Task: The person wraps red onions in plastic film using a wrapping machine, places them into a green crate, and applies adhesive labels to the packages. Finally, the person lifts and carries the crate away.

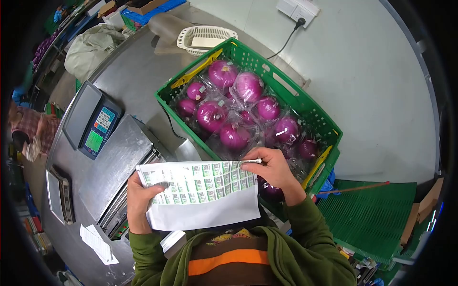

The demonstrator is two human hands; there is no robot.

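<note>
A white sheet of labels (205, 183), printed with rows of small green-and-black stickers, is stretched between my two hands. My left hand (139, 195) pinches its left edge, thumb on top. At the upper right corner, my right hand (272, 167) grips the sheet between thumb and fingers. Some sticker places in the left part of the sheet are blank. Just beyond the sheet stands a green plastic crate (164, 95) full of red onions (211, 116) in clear plastic wrap. Several onions carry a small label. The sheet and my right hand hide the crate's near side.
To the left on the metal table (138, 66) are a digital scale (98, 126), a metal-topped device (117, 162) and loose papers (98, 244). A cream basket (207, 38) sits behind the crate. Green ribbed panels (367, 214) lie at right. Another person (36, 126) is at far left.
</note>
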